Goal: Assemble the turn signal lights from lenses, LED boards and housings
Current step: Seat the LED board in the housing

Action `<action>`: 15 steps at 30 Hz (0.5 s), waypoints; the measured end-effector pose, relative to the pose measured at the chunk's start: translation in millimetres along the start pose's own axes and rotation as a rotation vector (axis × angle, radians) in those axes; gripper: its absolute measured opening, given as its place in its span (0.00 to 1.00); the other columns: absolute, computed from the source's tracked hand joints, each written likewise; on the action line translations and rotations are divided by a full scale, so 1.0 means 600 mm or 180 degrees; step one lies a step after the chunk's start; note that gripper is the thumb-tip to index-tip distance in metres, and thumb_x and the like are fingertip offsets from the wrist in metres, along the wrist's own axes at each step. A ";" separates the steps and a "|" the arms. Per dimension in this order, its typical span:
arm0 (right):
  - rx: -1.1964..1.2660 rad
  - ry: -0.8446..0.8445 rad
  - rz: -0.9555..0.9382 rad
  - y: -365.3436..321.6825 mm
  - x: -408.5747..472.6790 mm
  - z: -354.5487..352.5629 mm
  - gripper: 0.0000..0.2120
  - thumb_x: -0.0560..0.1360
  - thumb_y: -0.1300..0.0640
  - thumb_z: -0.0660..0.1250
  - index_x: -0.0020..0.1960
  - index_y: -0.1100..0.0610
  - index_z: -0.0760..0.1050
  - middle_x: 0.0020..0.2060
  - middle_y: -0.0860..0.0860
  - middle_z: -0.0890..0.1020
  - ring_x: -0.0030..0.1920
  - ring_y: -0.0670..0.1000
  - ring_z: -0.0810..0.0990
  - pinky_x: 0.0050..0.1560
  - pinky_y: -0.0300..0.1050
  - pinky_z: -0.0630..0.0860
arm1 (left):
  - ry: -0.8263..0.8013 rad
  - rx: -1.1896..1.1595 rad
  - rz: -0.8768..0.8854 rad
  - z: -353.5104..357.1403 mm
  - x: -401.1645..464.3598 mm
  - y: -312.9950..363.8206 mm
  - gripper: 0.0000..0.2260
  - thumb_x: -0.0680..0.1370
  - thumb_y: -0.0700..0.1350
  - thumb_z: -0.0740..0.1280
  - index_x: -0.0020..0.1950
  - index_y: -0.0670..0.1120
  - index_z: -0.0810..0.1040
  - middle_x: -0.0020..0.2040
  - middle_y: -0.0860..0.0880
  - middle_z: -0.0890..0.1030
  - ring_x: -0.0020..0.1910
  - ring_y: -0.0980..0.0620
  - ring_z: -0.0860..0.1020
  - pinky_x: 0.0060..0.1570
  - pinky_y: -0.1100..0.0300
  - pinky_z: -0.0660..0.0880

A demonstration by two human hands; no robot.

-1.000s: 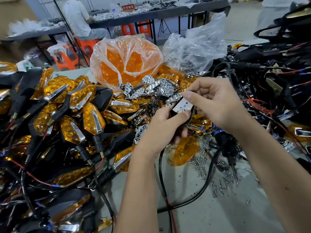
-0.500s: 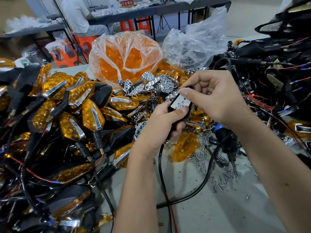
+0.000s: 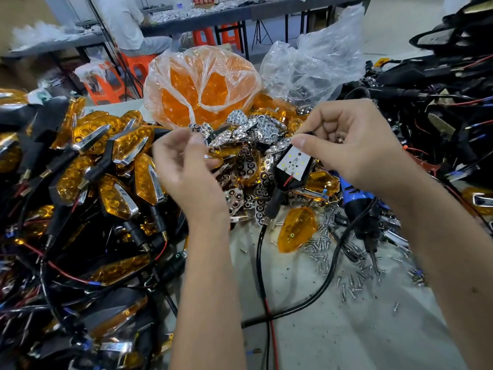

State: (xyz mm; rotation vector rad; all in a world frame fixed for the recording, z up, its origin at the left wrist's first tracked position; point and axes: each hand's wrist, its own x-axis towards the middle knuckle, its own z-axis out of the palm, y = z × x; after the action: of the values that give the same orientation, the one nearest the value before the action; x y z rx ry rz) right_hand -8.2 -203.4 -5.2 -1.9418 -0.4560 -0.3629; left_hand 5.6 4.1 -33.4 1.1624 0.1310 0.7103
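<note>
The right hand (image 3: 354, 145) holds a black housing (image 3: 289, 180) with the white LED board (image 3: 293, 162) inside, above the tabletop (image 3: 320, 329); its grip is closed on the housing's top end. The left hand (image 3: 186, 166) is blurred; its fingers look loosely curled, perhaps holding nothing, near the chrome reflectors (image 3: 253, 129). An orange lens (image 3: 296, 228) lies beside loose screws (image 3: 346, 263).

Grey tables (image 3: 202, 21), orange stools (image 3: 213, 36)

A red sign (image 3: 203, 0) on the far table bears white characters, seemingly "不合格区".
</note>
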 end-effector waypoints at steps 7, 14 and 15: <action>0.0261 -0.0100 0.0005 0.001 0.002 -0.002 0.07 0.80 0.59 0.73 0.44 0.60 0.82 0.29 0.58 0.75 0.27 0.50 0.69 0.28 0.40 0.69 | 0.0080 -0.0096 0.0039 -0.018 0.015 -0.001 0.03 0.76 0.39 0.65 0.46 0.46 0.76 0.39 0.47 0.79 0.32 0.51 0.74 0.30 0.59 0.70; 0.0313 -0.0016 -0.0091 0.004 0.003 -0.004 0.07 0.79 0.58 0.73 0.45 0.61 0.81 0.30 0.53 0.75 0.28 0.50 0.69 0.29 0.41 0.68 | -0.2386 0.1045 -0.1245 -0.003 -0.004 -0.018 0.16 0.80 0.55 0.67 0.53 0.42 0.80 0.42 0.45 0.84 0.38 0.50 0.82 0.41 0.47 0.83; 0.0297 -0.0013 -0.0096 0.003 0.003 -0.004 0.06 0.79 0.59 0.73 0.45 0.60 0.81 0.30 0.53 0.75 0.28 0.51 0.69 0.29 0.41 0.68 | -0.2722 0.1069 -0.1365 -0.004 -0.008 -0.019 0.22 0.78 0.59 0.67 0.57 0.40 0.79 0.47 0.39 0.84 0.41 0.46 0.83 0.46 0.41 0.83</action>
State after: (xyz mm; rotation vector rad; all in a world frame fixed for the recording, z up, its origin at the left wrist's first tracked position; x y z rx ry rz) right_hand -6.1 -205.8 -4.8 -1.8470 -0.4968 -0.3512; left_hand 5.6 0.8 -45.4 1.6053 -0.2274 -0.2285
